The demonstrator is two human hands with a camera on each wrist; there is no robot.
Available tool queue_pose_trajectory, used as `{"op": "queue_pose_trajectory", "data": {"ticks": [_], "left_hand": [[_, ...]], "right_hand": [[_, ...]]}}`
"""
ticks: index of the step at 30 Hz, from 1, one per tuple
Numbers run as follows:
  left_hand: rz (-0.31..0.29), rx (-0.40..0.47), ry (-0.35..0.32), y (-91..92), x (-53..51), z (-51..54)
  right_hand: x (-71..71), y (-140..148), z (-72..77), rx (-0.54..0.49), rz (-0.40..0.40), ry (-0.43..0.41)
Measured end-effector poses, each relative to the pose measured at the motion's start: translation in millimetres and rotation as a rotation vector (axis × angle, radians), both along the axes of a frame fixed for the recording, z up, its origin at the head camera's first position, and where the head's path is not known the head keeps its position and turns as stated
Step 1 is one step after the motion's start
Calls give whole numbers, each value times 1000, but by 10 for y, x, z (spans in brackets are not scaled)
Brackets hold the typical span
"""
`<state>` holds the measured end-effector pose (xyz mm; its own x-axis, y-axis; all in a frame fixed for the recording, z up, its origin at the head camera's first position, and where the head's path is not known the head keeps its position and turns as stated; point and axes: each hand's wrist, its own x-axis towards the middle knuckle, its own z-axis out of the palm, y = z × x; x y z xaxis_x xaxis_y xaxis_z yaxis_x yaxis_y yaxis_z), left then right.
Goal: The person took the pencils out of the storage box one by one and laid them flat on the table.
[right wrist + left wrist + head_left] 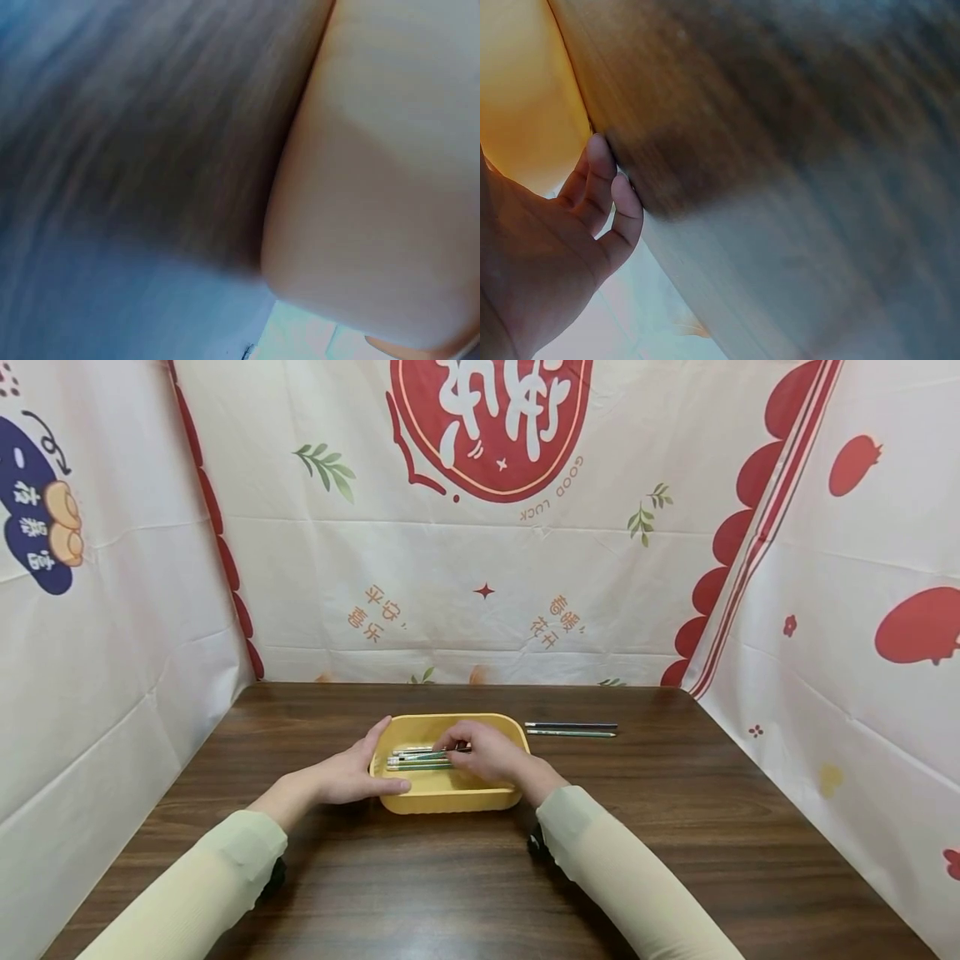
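A yellow plastic basket (450,803) sits on the table with several pencils (418,767) lying lengthwise inside it. My left hand (351,774) holds the basket's left end, its thumb over the near rim. In the left wrist view, fingertips of the left hand (547,247) are low beside the basket wall (525,82), close to the tabletop. Reaching into the basket, my right hand (486,753) pinches a pencil (429,756) above the others; its fingertips are partly hidden. The right wrist view shows mostly the basket's outer wall (367,195), not the fingers.
To the right of the basket, a dark pencil (572,725) and a green pencil (573,734) lie side by side on the brown wooden table (420,893). Printed white cloth (465,552) hangs behind the table and along both sides.
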<state>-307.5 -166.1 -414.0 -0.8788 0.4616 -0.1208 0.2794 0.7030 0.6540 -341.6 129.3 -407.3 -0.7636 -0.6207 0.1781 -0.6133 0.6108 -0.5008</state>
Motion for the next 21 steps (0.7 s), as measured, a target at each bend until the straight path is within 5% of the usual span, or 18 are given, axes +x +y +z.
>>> {"op": "queue_pose_trajectory", "data": {"ticks": [13, 21], "left_hand": [[4, -6, -6, 14, 19, 12], [5, -4, -4, 15, -1, 15]], "right_hand": [[22, 104, 141, -105, 7, 17], [73, 281, 325, -99, -65, 17]]}}
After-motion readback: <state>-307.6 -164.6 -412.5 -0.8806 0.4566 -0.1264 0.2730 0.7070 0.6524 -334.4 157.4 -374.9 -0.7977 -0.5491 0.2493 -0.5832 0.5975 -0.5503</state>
